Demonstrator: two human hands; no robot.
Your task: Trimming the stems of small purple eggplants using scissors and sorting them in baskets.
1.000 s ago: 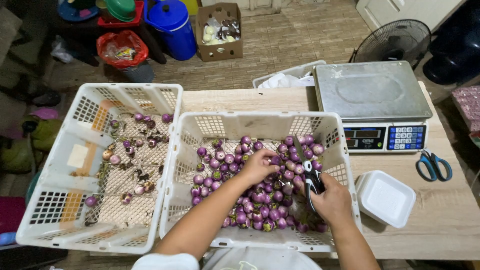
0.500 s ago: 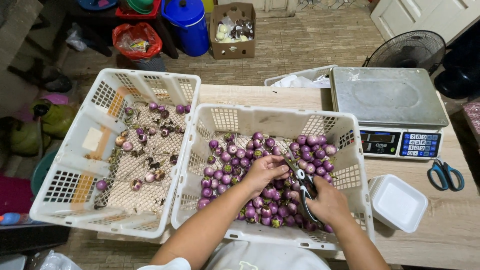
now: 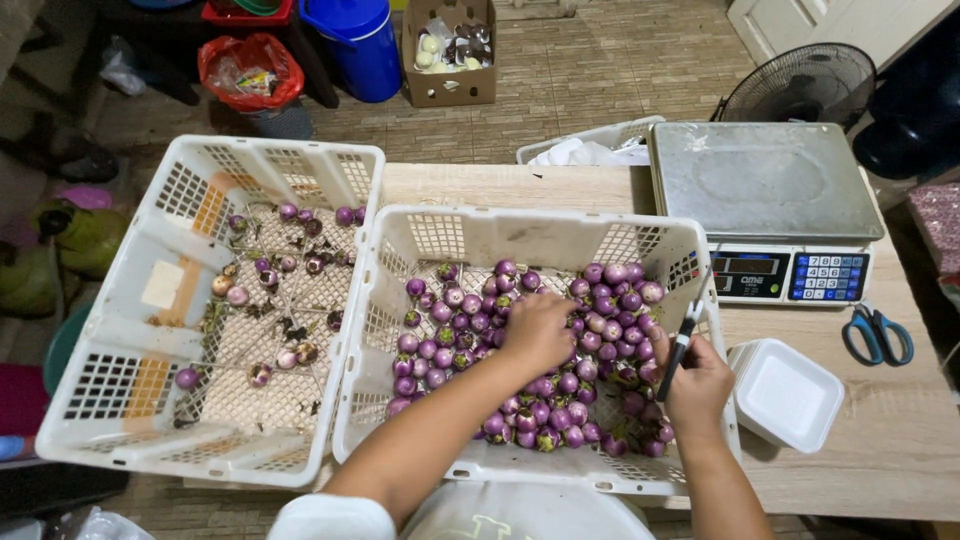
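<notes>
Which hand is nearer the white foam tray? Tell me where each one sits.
Right. The right hand is just left of the white foam tray; the left hand is farther left, over the purple eggplants.

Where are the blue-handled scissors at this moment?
In the head view, the blue-handled scissors lie on the wooden table at the far right, just below the digital scale and right of the white foam tray.

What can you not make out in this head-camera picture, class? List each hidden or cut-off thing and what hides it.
- Left hand: its fingertips are buried among the purple fruits, so what they pinch is hidden.
- Right hand: grips a dark tool; the hand covers its handles.
- Fan: partly cut off by the scale.
- Scissors: the blades are too small to tell whether they are open.
</notes>
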